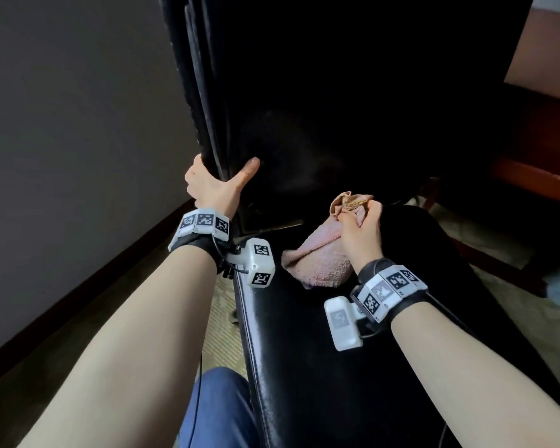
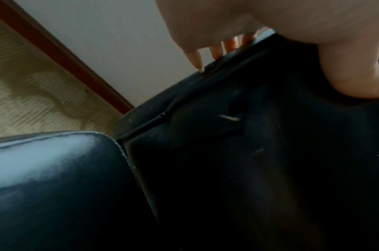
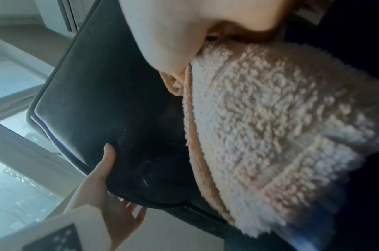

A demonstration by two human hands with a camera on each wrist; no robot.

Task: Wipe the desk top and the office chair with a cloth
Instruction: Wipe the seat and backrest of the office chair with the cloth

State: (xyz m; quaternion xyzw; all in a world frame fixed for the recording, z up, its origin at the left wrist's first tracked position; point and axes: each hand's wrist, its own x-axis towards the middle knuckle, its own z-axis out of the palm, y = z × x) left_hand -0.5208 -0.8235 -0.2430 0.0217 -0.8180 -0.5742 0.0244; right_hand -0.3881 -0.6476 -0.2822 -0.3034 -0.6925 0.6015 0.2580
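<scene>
A black leather office chair fills the middle of the head view, its backrest [image 1: 320, 101] upright and its seat [image 1: 304, 350] running toward me. My left hand [image 1: 214, 182] grips the backrest's left edge, thumb on the front face and fingers wrapped behind; the left wrist view shows those fingers [image 2: 216, 49] on the edge. My right hand [image 1: 362, 224] holds a bunched pink terry cloth [image 1: 320, 257] low at the back of the seat. In the right wrist view the cloth [image 3: 281, 127] hangs below my palm against the backrest [image 3: 94, 95].
A grey wall [image 1: 62, 124] with a dark baseboard [image 1: 78, 286] runs along the left. Reddish-brown wooden furniture [image 1: 537, 176] stands at the right beyond the chair. Patterned beige carpet [image 1: 220, 334] lies below. My blue trouser leg [image 1: 217, 412] is at the bottom edge.
</scene>
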